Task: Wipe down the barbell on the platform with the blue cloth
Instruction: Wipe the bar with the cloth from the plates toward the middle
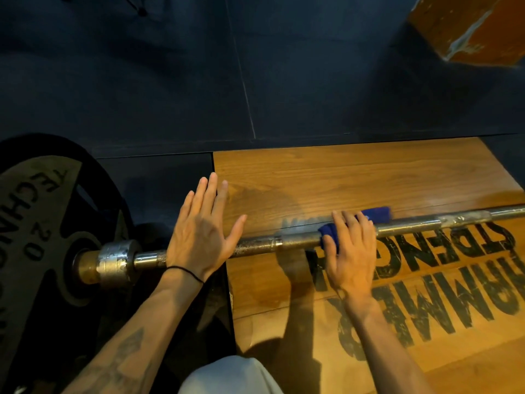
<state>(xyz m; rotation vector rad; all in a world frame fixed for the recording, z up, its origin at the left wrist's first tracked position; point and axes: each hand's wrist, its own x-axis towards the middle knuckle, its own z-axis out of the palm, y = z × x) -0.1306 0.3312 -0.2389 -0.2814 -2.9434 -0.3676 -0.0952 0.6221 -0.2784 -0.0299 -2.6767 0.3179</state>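
Note:
A steel barbell [412, 224] lies across the wooden platform [355, 177], running from a black weight plate [37, 237] at the left toward the right edge of view. My right hand [350, 251] presses the blue cloth [377, 214] over the shaft near mid-frame, fingers wrapped over the bar; the cloth sticks out past my fingertips and below my thumb. My left hand [200, 234] rests flat on the bar near the collar [113, 263], fingers spread, holding nothing.
Dark rubber floor mats [170, 81] surround the platform at the back and left. A wooden box [471, 27] stands at the far right corner. Black lettering covers the platform's near right part. My knee in light fabric [230, 376] shows at the bottom.

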